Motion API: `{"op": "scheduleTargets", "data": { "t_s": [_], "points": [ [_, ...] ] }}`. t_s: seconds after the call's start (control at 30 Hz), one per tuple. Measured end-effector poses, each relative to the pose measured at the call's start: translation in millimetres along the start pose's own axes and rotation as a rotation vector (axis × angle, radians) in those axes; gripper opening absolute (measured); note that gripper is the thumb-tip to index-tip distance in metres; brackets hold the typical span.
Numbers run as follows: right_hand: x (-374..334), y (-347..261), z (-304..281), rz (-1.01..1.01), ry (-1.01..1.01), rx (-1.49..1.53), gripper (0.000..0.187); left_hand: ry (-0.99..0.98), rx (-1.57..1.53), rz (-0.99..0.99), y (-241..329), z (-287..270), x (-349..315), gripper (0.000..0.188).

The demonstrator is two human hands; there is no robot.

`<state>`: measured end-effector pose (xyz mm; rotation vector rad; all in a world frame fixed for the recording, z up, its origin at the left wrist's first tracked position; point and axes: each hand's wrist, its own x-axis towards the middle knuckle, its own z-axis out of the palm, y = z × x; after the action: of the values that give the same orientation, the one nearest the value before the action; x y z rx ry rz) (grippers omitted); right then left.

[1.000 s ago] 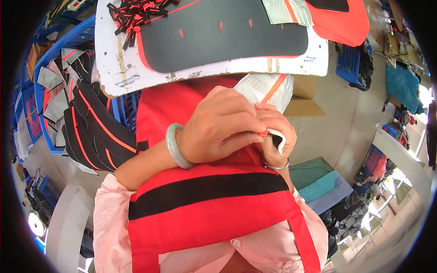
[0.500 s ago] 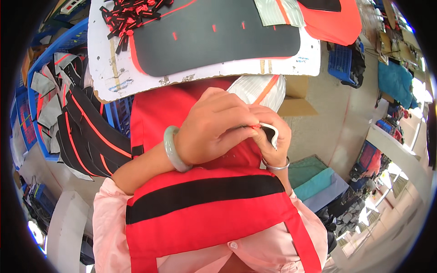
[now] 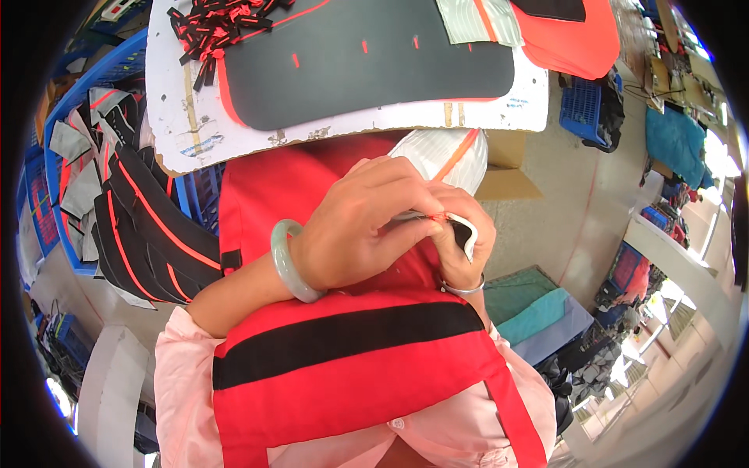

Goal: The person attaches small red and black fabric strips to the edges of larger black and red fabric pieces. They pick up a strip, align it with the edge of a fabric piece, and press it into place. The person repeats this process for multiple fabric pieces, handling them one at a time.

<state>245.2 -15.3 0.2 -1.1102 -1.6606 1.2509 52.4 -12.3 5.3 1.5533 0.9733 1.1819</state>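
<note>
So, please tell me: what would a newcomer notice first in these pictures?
First, the red apron through the middle, and in front of it the left grip and right grip, close together on a white-edged piece. Next, the white board at the top, bearing a dark panel and a heap of black-and-red tabs. At the left, red-striped black strips spill over a blue basket.

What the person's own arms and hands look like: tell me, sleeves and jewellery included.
Both arms have loose, pale pink sleeves. The left hand has a thick, smooth, pale green bangle at its wrist; the right hand has a thinner silvery bangle. Both hands are ungloved.
</note>
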Motion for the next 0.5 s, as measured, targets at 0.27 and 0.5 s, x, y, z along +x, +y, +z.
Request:
{"op": "scheduleTargets", "data": {
  "t_s": [0.27,0.5],
  "points": [
    [19,-14,-12,0.411,-0.029,0.165,0.01,0.048,-0.18,-0.216,-9,2,9,0.014],
    [21,-11,-3,0.286,-0.062,-0.017,0.012,0.053,-0.097,-0.211,-12,0,4,0.013]
  ]
}}
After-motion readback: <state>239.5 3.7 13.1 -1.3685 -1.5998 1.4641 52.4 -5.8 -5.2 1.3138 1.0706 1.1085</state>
